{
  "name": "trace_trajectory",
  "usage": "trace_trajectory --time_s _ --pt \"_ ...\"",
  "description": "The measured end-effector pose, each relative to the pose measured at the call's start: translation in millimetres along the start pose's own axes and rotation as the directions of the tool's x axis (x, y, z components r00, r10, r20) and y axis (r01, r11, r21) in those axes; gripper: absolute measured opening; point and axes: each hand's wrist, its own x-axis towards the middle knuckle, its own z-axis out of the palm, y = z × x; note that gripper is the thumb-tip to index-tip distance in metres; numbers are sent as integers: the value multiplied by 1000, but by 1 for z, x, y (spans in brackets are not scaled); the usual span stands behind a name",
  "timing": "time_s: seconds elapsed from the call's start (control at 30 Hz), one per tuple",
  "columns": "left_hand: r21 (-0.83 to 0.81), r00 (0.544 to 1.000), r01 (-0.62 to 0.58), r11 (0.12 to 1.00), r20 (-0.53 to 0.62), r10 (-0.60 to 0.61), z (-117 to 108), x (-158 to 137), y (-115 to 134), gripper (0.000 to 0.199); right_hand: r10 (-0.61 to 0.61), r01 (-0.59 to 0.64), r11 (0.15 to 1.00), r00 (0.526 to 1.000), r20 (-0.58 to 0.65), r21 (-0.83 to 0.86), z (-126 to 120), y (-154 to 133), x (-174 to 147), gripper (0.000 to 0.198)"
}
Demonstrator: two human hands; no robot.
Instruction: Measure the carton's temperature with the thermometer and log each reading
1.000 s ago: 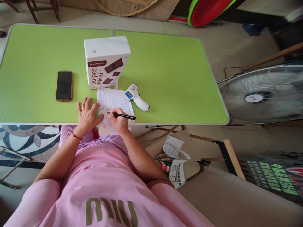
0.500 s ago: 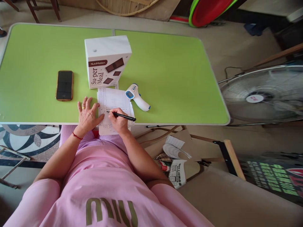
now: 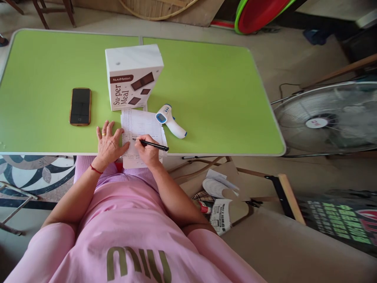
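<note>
On the person's right, the upper loose sheet bends differently: half a second ago its face showed broad and lined, and now it shows narrower and paler, slanting down to the right. Its outer edge lies nearer the right end of the curled sheet below than it did then. The black pen has its tip very slightly further left on the written page than one second ago

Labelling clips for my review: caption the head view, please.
Right hand holds a slim black pen over marked white paper; left hand rests at its edge on a green rectangular tabletop.
</note>
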Motion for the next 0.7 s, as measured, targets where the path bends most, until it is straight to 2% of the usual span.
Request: trace_trajectory --time_s 0.13,0.27,0.37,0.47,0.53,0.6,0.7 --pt "-1 1000 2 1000 2 -2 -2 0 1 46 -23 23 1000 1000 -4 17 -9 -4 -1 29" --pt "4 1000 6 1000 18 -6 -3 0 2 45 -186 185 979 982 -11 -83 -31 -3 19 33" --pt "-5 1000 0 1000 2 0 -1 -2 0 43 -286 308 924 950 122 -226 -47 8 46 33" --pt "-57 999 -2 998 -33 1 4 0 -8 43 -264 376 840 913 312 -390 -55 22 66 41" --pt "-132 997 12 991 -79 -22 6 8 -18 50 -238 406 799 891 387 -443 -57 30 70 45" --pt "-228 990 21 973 -134 -53 7 27 -32 63 -237 403 793 895 379 -456 -61 35 70 47" --pt "-344 974 -4 939 -213 -74 5 77 -55 91 -214 280 816 959 187 -506 -74 42 71 47"
